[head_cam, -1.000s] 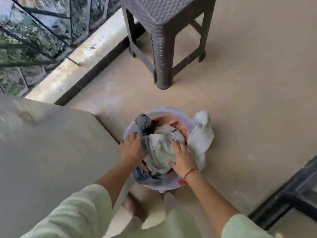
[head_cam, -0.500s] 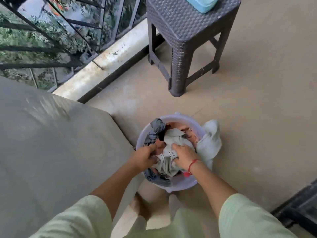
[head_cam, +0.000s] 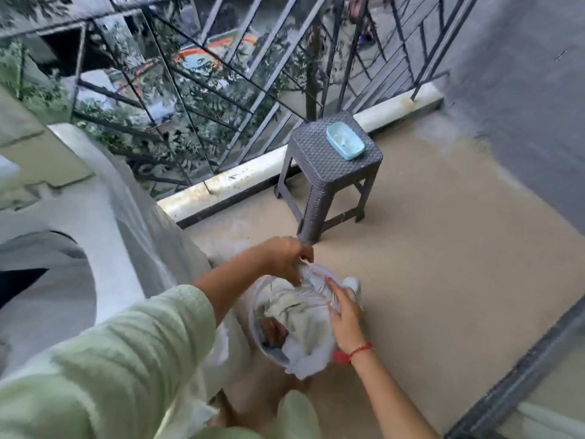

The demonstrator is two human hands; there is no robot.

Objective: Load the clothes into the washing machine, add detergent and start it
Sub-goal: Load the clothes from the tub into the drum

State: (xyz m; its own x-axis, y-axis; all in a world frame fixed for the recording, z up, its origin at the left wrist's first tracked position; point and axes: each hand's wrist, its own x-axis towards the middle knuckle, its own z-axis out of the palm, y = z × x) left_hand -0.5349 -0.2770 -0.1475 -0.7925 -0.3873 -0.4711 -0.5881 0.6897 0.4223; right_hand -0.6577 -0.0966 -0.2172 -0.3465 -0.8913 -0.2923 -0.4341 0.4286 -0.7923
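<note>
Looming to the left of the basin [head_cam: 272, 356], the washing machine [head_cam: 104, 217] is the biggest thing here: a white, smooth, rounded body with a dark opening at the picture's left edge. Beyond the basin runs a metal railing [head_cam: 253, 74] of thin dark bars set at angles, on a pale stone kerb. Past the basin's far rim stands a dark stool [head_cam: 329, 172], square-topped, with a woven, rattan-like plastic surface and four straight legs.

The basin itself is round, pale lilac, slightly see-through plastic, and it sits on the matte beige floor. The clothes [head_cam: 300, 315] lie heaped inside it, soft crumpled cloth, mostly cream and white with something darker underneath, and one white piece hangs over the near rim.

Both forearms reach down over the basin from loose, ribbed pale-green sleeves [head_cam: 110, 359]. The left hand [head_cam: 285, 258] is above the basin's far rim, knuckles up, fingers curled round a twisted end of pale cloth that it has lifted out of the heap. The right hand [head_cam: 343, 315] is over the basin's right side, fingers stretched almost straight and resting flat along the same cloth; blur smears the fingertips.

A light-blue oval dish [head_cam: 345, 141] of smooth plastic rests on the stool top beyond the basin. A thin red thread bracelet [head_cam: 361, 351] circles the right wrist, just above the basin's near rim.
</note>
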